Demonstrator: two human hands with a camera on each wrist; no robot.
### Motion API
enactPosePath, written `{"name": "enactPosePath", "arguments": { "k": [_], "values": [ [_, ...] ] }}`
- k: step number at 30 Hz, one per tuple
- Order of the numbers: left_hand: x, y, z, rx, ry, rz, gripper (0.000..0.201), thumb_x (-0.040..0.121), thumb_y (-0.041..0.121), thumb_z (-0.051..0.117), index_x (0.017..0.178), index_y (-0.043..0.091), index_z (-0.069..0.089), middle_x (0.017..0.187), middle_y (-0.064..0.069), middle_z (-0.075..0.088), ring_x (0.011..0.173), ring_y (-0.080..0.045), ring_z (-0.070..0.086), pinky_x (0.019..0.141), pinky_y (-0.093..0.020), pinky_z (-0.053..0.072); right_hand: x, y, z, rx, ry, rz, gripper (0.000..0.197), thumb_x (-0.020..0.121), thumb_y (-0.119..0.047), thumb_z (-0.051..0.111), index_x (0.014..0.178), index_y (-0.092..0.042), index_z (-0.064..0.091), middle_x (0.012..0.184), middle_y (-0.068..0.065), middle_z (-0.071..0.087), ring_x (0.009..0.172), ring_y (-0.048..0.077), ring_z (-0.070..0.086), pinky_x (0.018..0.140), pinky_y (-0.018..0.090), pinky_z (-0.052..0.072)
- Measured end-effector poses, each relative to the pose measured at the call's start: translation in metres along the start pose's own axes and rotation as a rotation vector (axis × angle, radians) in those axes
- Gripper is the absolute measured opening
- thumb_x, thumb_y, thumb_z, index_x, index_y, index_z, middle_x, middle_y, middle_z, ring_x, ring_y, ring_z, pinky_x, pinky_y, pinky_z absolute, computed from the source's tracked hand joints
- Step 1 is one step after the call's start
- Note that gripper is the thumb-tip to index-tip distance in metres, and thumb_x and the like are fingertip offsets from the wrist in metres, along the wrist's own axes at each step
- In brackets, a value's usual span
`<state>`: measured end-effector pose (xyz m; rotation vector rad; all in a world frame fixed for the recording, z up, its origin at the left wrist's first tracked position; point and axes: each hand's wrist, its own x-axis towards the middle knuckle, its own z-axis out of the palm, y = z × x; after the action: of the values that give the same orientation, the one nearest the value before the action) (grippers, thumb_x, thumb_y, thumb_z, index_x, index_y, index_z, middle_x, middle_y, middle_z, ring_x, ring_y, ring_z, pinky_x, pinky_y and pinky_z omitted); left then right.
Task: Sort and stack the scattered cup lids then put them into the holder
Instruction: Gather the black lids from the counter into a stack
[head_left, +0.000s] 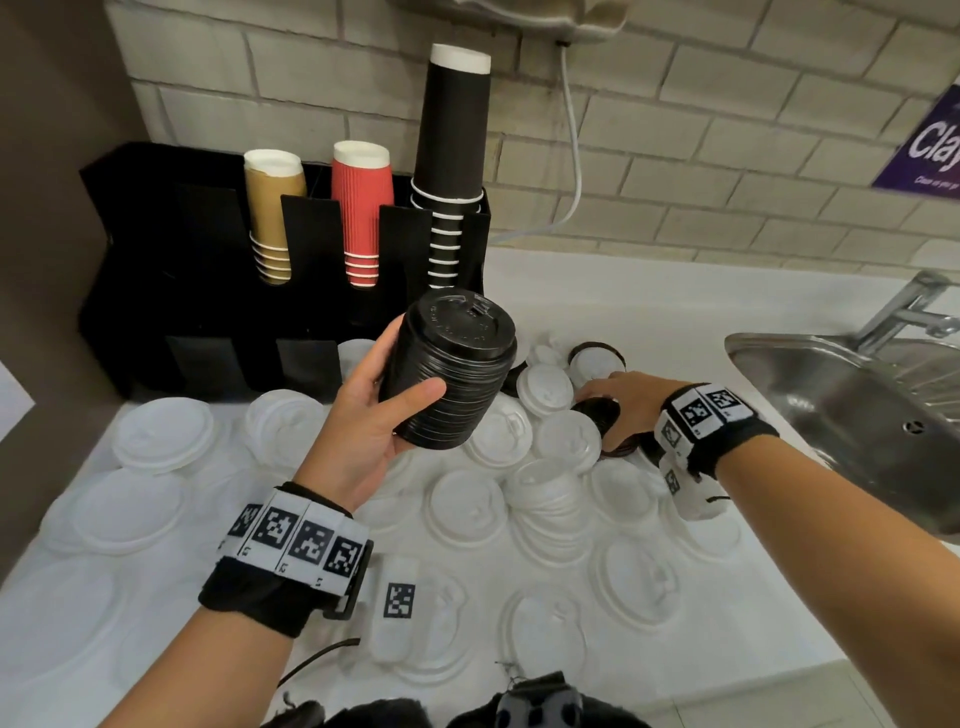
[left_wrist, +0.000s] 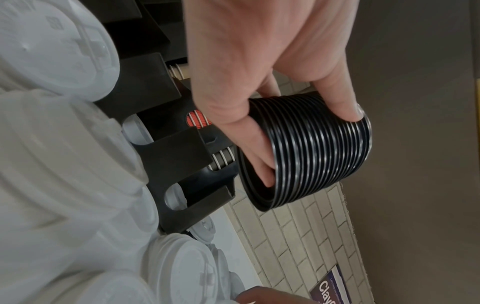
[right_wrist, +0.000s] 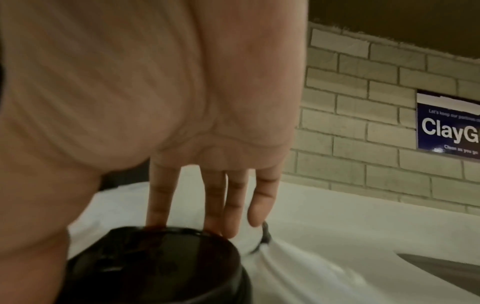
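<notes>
Stainless sink (head_left: 852, 395) at right edge of white desk (head_left: 597, 306); faucet (head_left: 906, 306) behind sink. Purple sign (head_left: 930, 150) on brick wall (head_left: 727, 130) above sink. White cable (head_left: 571, 140) down wall, left of sink. Further left: black cups (head_left: 457, 130), red cups (head_left: 362, 208), tan cups (head_left: 272, 208), upside-down stacks.

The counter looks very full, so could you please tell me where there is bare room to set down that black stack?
The bare strip of white counter lies between the cup holder, the brick wall and the sink. In front, white lids crowd the counter edge to edge, and the right hand reaches over loose black lids.
</notes>
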<state>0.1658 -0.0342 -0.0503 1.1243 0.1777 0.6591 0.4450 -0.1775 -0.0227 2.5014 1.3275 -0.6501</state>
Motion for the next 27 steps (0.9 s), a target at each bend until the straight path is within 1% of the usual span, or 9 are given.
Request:
{"name": "enactPosePath", "arguments": {
  "k": [5, 8, 10, 13, 15, 17, 19, 22, 27],
  "values": [
    [-0.001, 0.001, -0.001, -0.002, 0.010, 0.001, 0.062, 0.067, 0.030, 0.078, 0.121, 0.053, 0.060, 0.125, 0.009, 0.066, 0.117, -0.011, 0.063, 0.077, -0.026, 0.056, -0.009, -0.001, -0.022, -0.162, 0.157, 0.042, 0.062, 0.075, -0.049, 0.065, 0.132, -0.046, 0.040, 0.122, 0.005, 0.039, 0.120, 0.031, 0.037, 0.095, 0.043, 0.038],
    [0.000, 0.001, 0.001, -0.008, 0.002, 0.002, 0.060, 0.067, 0.029, 0.078, 0.119, 0.054, 0.061, 0.125, 0.010, 0.066, 0.116, -0.010, 0.063, 0.077, -0.026, 0.056, -0.016, -0.007, -0.031, -0.154, 0.318, 0.030, 0.062, 0.073, -0.054, 0.062, 0.131, -0.043, 0.042, 0.120, 0.007, 0.040, 0.118, 0.032, 0.037, 0.094, 0.044, 0.038],
    [0.000, 0.000, 0.002, -0.013, 0.004, -0.004, 0.060, 0.068, 0.028, 0.078, 0.120, 0.053, 0.060, 0.126, 0.010, 0.066, 0.117, -0.011, 0.062, 0.077, -0.026, 0.056, -0.021, -0.015, -0.036, 0.048, 0.486, -0.038, 0.059, 0.076, -0.049, 0.062, 0.131, -0.037, 0.046, 0.116, 0.008, 0.042, 0.115, 0.031, 0.041, 0.097, 0.045, 0.040],
    [0.000, -0.003, 0.004, -0.024, 0.000, -0.017, 0.060, 0.072, 0.023, 0.077, 0.122, 0.051, 0.060, 0.128, 0.006, 0.065, 0.119, -0.013, 0.061, 0.077, -0.027, 0.056, -0.032, -0.038, -0.044, 0.492, 0.641, -0.276, 0.039, 0.089, -0.033, 0.060, 0.127, -0.033, 0.050, 0.100, 0.002, 0.045, 0.093, 0.016, 0.052, 0.092, 0.034, 0.042],
    [0.000, -0.004, 0.005, -0.023, 0.000, -0.022, 0.058, 0.073, 0.022, 0.076, 0.120, 0.052, 0.061, 0.128, 0.006, 0.065, 0.119, -0.013, 0.062, 0.077, -0.027, 0.056, -0.046, -0.057, -0.049, 0.752, 0.601, -0.454, 0.031, 0.091, -0.029, 0.058, 0.120, -0.036, 0.052, 0.095, 0.002, 0.050, 0.083, 0.015, 0.054, 0.082, 0.031, 0.046],
    [0.000, -0.005, 0.005, -0.018, -0.001, -0.021, 0.057, 0.075, 0.020, 0.075, 0.119, 0.054, 0.061, 0.127, 0.007, 0.065, 0.118, -0.012, 0.062, 0.077, -0.026, 0.056, -0.059, -0.074, -0.052, 0.894, 0.516, -0.570, 0.035, 0.084, -0.030, 0.059, 0.118, -0.038, 0.053, 0.098, 0.008, 0.053, 0.082, 0.019, 0.057, 0.080, 0.032, 0.049],
    [-0.001, -0.005, 0.005, -0.017, -0.003, -0.019, 0.058, 0.073, 0.023, 0.077, 0.119, 0.054, 0.061, 0.127, 0.007, 0.065, 0.118, -0.012, 0.062, 0.077, -0.026, 0.056, -0.068, -0.084, -0.054, 0.843, 0.467, -0.631, 0.045, 0.080, -0.030, 0.064, 0.123, -0.035, 0.053, 0.106, 0.011, 0.056, 0.090, 0.022, 0.058, 0.082, 0.032, 0.050],
    [-0.002, -0.003, 0.006, -0.010, 0.005, -0.009, 0.059, 0.069, 0.027, 0.079, 0.118, 0.056, 0.061, 0.126, 0.008, 0.066, 0.117, -0.011, 0.062, 0.076, -0.025, 0.056, -0.073, -0.094, -0.056, 0.733, 0.459, -0.668, 0.054, 0.076, -0.030, 0.070, 0.127, -0.033, 0.053, 0.113, 0.005, 0.057, 0.096, 0.015, 0.057, 0.076, 0.027, 0.050],
    [-0.004, -0.001, 0.005, 0.019, 0.007, 0.003, 0.063, 0.063, 0.029, 0.082, 0.116, 0.056, 0.062, 0.125, 0.010, 0.066, 0.116, -0.011, 0.063, 0.076, -0.026, 0.056, -0.071, -0.104, -0.057, 0.589, 0.520, -0.732, 0.050, 0.081, -0.017, 0.075, 0.124, -0.030, 0.054, 0.106, -0.018, 0.054, 0.093, -0.009, 0.051, 0.073, 0.004, 0.040]
  ]
}}
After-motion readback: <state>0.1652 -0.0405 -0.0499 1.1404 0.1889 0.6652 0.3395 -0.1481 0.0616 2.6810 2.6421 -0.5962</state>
